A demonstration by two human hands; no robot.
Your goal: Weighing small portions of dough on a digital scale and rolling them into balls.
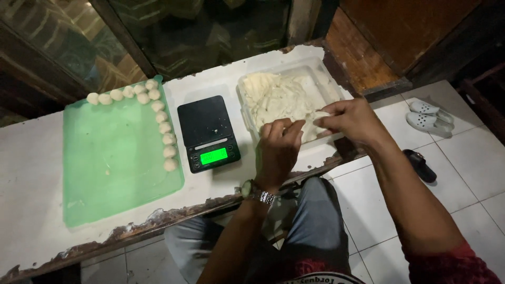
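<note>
Seated person at a white worktop (31, 173) with a chipped, rust-brown near edge, seen from above. A clear rectangular plastic tub (322, 73) stands at the worktop's right end, reaching toward its far edge and its right-hand corner; its long axis runs from the near edge toward the far edge, tilted slightly to the left. It holds a pale, rough mass of dough (276, 97) that fills most of the floor, heaped thicker at the far left. Both hands meet over the tub's near right part. The left hand (278, 150), with a metal wristwatch (258, 193) at the wrist, has its fingers curled and pressed together, fingertips on the dough. The right hand (347, 120) pinches a small strip of dough (321, 114) between thumb and fingertips; the strip points leftward, toward the left hand, its long axis roughly parallel to the worktop's near edge. Just left of the tub stands a black digital scale (208, 132) with a lit green display facing the near edge; its platform is bare. Further left lies a green mat (113, 163), reaching from the far edge almost to the near edge, bearing a row of small dough balls (165, 128) along its far edge and down its right side. On the tiled floor at right lie a pair of pale clogs (428, 117) and one dark sandal (420, 164).
</note>
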